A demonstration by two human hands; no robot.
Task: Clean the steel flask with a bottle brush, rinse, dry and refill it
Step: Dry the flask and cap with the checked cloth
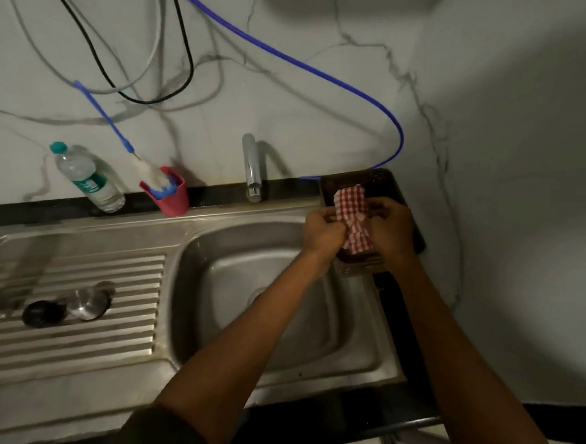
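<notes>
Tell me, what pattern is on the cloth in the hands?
Red and white checks on the cloth, seen in the head view.

Wall [310,83]: pale marble-look panel with grey veins, filling the upper half of the frame.
Side wall [522,173]: plain, at the right, meeting the marble in a corner.
Counter [221,195]: dark strip along the wall's foot.
Sink [217,236]: steel basin at centre, ribbed drainboard at the left.
Tap [252,166]: chrome, behind the basin.
Cables [185,56]: black and grey loops at upper left; a blue tube [309,68] curves right.
Light: dim, shadowed at the edges.
</notes>
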